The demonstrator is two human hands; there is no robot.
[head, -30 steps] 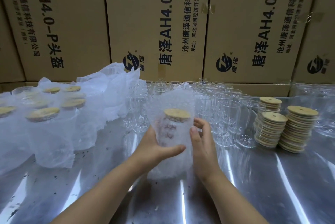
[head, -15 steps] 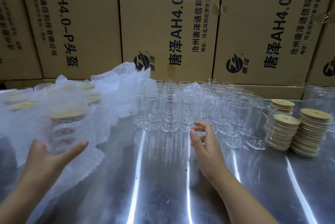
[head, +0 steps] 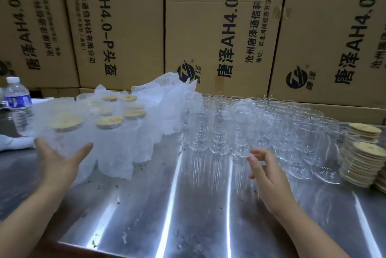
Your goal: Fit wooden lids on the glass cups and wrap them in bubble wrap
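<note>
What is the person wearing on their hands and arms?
Nothing that shows. The left hand and the right hand are bare, with no gloves, rings or watch. Both forearms are bare too, with no sleeves in view down to the picture's edge.

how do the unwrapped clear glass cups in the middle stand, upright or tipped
Upright: the unwrapped clear glass cups stand on their bases on the steel table, open rims upward.

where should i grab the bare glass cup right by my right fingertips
Grip the glass cup around its mid wall, coming from the near side with the right hand. It stands upright in the front row, so that face is free; neighbouring cups crowd its left and back, likely leaving little room for fingers there.
</note>
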